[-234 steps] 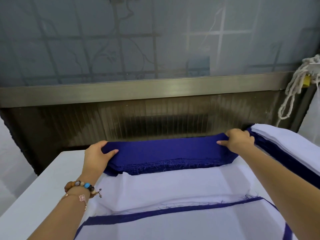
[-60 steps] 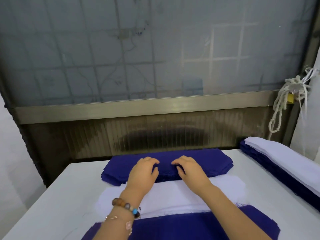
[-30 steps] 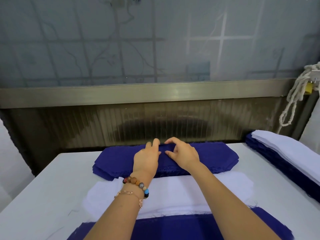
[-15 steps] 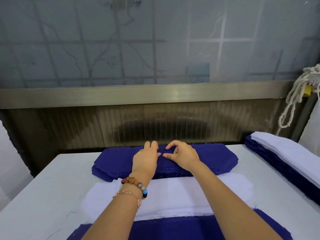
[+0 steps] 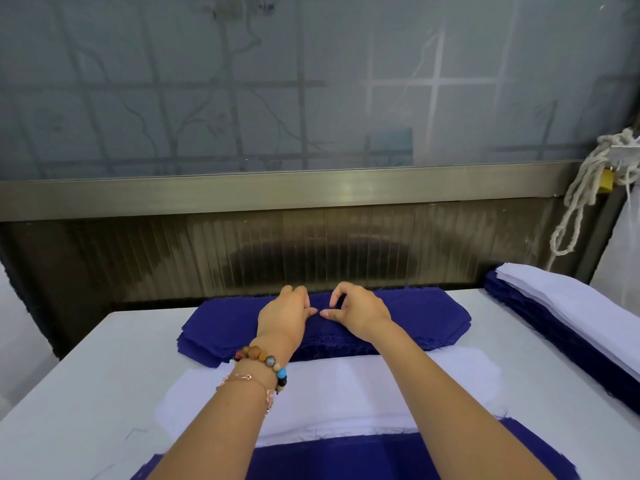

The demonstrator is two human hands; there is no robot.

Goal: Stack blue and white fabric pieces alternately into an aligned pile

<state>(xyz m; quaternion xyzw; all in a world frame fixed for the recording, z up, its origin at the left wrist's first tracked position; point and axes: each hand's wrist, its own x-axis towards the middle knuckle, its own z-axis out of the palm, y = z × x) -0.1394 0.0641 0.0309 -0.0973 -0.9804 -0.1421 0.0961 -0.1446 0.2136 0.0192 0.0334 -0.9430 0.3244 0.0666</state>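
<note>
Blue cloth lies nearest to me: a blue piece (image 5: 346, 459), cut off by the lower edge, so I cannot judge its alignment. Over its far part lies a white piece (image 5: 346, 393), I think as the next layer. Farther on the tabletop (image 5: 86, 375), both hands rest on the blue stack (image 5: 426, 317), probably to free its top sheet. The left hand (image 5: 285, 317) lies flat, its grip spread. The right hand (image 5: 360, 315) arches its fingers onto the cloth, and I cannot tell whether this grip pinches a layer.
</note>
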